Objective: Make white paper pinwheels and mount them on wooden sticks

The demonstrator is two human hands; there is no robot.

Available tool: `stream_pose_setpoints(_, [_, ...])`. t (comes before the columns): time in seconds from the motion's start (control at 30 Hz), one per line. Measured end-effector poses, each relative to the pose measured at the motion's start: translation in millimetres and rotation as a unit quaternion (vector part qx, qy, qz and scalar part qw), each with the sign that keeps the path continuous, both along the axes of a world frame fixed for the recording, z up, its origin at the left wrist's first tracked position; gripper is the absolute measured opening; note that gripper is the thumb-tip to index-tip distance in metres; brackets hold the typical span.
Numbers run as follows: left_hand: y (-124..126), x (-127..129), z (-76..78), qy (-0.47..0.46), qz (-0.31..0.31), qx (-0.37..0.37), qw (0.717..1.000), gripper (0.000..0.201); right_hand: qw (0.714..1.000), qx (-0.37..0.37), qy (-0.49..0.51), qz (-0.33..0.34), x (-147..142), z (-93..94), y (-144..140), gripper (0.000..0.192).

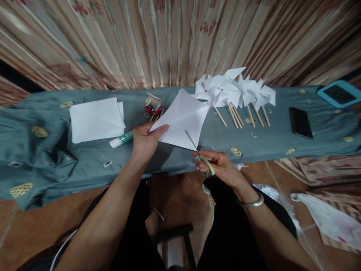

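Note:
My left hand (148, 136) grips the left corner of a square white sheet of paper (180, 116), its thumb on top. The sheet has fold creases and is held above the cloth-covered table. In my right hand (217, 163) are scissors (208, 165) with pale green handles. One blade lies over the paper, pointing in from the near corner toward the middle; the other blade is hidden under the sheet. Beside my left hand lies a glue stick (121, 139) with a white cap. A small red box (153, 105) of metal pins stands open behind it, near some wooden sticks (160, 113).
A stack of white paper (97, 120) lies at the left. Several white paper pinwheels (225, 90) on wooden sticks lie at the back right. Farther right are a black phone (300, 122) and a blue-framed tablet (340, 94). Pleated curtains (175, 41) hang behind the table.

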State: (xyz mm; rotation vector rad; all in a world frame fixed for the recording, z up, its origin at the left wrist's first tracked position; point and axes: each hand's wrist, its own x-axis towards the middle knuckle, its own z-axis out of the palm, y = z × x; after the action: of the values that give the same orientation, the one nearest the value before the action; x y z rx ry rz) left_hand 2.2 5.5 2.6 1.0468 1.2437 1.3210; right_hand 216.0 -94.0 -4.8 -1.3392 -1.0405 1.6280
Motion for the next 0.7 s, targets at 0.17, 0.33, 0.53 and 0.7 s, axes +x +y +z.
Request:
stream_pose_setpoints(0.17, [-1.3, 0.4, 0.5, 0.001, -0.001, 0.0, 1.0, 0.019, 1.0, 0.008, 0.005, 0.003, 0.8, -0.8, 0.1, 0.047])
stream_pose_setpoints(0.33, [-4.3, 2.5, 2.7, -0.002, -0.018, -0.021, 1.0, 0.019, 1.0, 0.007, 0.011, -0.014, 0.1, -1.2, 0.3, 0.046])
stream_pose_setpoints(0.53, [-3.8, 2.8, 2.7, 0.003, -0.01, -0.02, 1.0, 0.018, 1.0, 0.023, 0.009, -0.013, -0.5, -2.4, 0.7, 0.044])
stream_pose_setpoints(0.7, [-5.8, 4.7, 3.8, -0.019, -0.019, -0.031, 0.999, 0.017, 1.0, 0.018, 0.007, -0.013, -1.4, -1.5, 0.7, 0.043])
